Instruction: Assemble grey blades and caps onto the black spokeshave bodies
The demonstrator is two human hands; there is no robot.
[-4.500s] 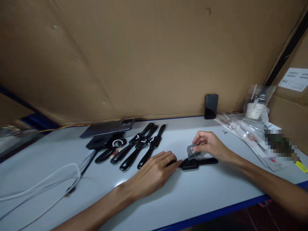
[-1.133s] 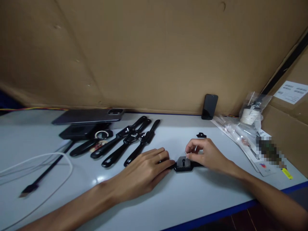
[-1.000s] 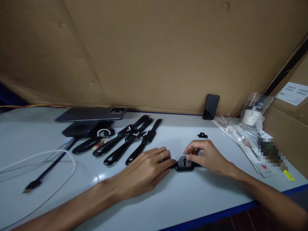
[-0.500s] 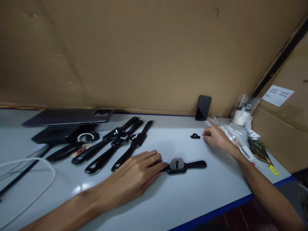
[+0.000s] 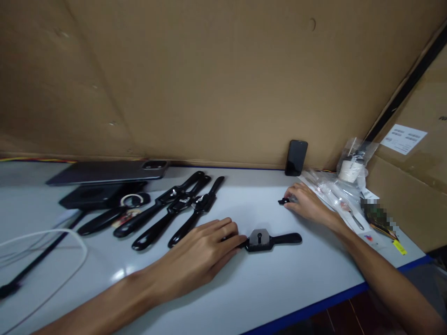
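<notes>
A black spokeshave (image 5: 258, 247) lies on the table with its grey blade (image 5: 259, 237) flat on the body. My left hand (image 5: 213, 249) is closed around its left handle, which is mostly hidden by the fingers; the right handle sticks out free. Further back, my right hand (image 5: 304, 201) pinches a small black spokeshave cap (image 5: 282, 201) between thumb and fingers, at or just above the tabletop; part of the cap is covered. Left of my left hand lie several more black spokeshaves (image 5: 153, 232), side by side at a slant.
A dark smartphone (image 5: 296, 158) leans against the cardboard wall (image 5: 223, 83). Clear plastic bags (image 5: 331, 188) and a bagged white container (image 5: 350, 170) are at the right. On the left are a large phone-shaped slab (image 5: 108, 172), a black box (image 5: 91, 195) and a white cable (image 5: 82, 246).
My right hand has moved slightly left and taken hold of the small black cap. My left hand stays on the spokeshave's handle. The view has shifted a little.
</notes>
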